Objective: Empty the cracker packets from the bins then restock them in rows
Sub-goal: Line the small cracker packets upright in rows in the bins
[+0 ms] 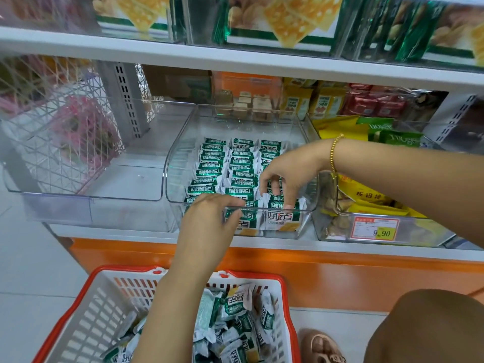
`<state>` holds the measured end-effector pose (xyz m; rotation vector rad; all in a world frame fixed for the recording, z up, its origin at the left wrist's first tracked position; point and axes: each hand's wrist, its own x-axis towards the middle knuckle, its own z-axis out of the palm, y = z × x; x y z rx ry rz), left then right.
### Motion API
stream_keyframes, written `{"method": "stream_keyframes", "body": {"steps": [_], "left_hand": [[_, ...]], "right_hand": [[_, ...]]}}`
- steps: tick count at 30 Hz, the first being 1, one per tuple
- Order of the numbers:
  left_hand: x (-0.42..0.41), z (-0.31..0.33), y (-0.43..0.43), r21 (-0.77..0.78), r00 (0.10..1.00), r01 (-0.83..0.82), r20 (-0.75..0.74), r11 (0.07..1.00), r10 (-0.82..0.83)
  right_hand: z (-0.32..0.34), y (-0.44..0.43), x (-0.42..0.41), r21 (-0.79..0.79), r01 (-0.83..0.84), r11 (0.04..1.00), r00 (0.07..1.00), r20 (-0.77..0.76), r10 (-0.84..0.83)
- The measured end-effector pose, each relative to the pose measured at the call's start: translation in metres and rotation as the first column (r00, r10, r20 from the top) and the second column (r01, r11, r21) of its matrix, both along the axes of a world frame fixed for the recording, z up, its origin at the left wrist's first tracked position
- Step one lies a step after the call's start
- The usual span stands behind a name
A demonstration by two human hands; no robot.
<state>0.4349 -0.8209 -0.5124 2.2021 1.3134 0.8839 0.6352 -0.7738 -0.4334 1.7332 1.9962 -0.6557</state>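
Observation:
A clear plastic bin (172, 163) on the shelf holds green-and-white cracker packets (239, 169) standing in three neat rows. My right hand (286, 172) reaches into the bin's front right, its fingertips on the packets of the right-hand row. At the bin's front rim my left hand (209, 221) has its fingers curled over the front packets of the middle row. Below, a red-and-white basket (104, 305) holds several loose cracker packets (235, 318).
An empty clear bin (78, 197) stands to the left. To the right, a bin (392, 231) of yellow snack bags carries a 9.90 price tag. A white shelf (235, 64) hangs overhead. An orange base panel (340, 273) runs beneath, and my knee and foot are at lower right.

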Motion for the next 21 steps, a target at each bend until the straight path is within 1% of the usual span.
{"method": "stream_keyframes", "body": {"steps": [7,8,11,13,15,17,21], "left_hand": [[0.001,0.0,0.0,0.004,1.0,-0.017,0.009,1.0,0.017],[0.002,0.0,0.0,0.005,1.0,-0.02,0.009,1.0,0.02],[0.004,0.001,-0.001,0.009,1.0,-0.023,0.015,1.0,0.023],[0.004,0.001,-0.001,0.006,1.0,-0.023,0.02,1.0,0.023],[0.003,0.002,-0.002,0.002,1.0,-0.019,0.021,1.0,0.018],[0.002,0.001,-0.002,-0.002,0.999,-0.021,0.027,1.0,0.021],[0.003,-0.001,-0.001,0.014,0.999,-0.03,0.022,0.999,0.029]], "right_hand": [[-0.016,-0.018,-0.003,0.091,-0.04,0.995,0.999,-0.001,0.04],[-0.016,-0.019,-0.002,0.117,-0.029,0.993,0.999,-0.025,0.032],[-0.015,-0.016,0.001,0.194,0.052,0.98,0.987,-0.161,-0.02],[-0.017,-0.012,0.001,0.182,0.094,0.979,0.982,-0.181,-0.061],[-0.022,-0.01,-0.001,0.117,0.154,0.981,0.973,-0.188,-0.131],[-0.026,-0.007,-0.003,0.071,0.182,0.981,0.969,-0.18,-0.167],[-0.032,-0.005,-0.009,0.087,0.179,0.98,0.978,-0.122,-0.168]]}}
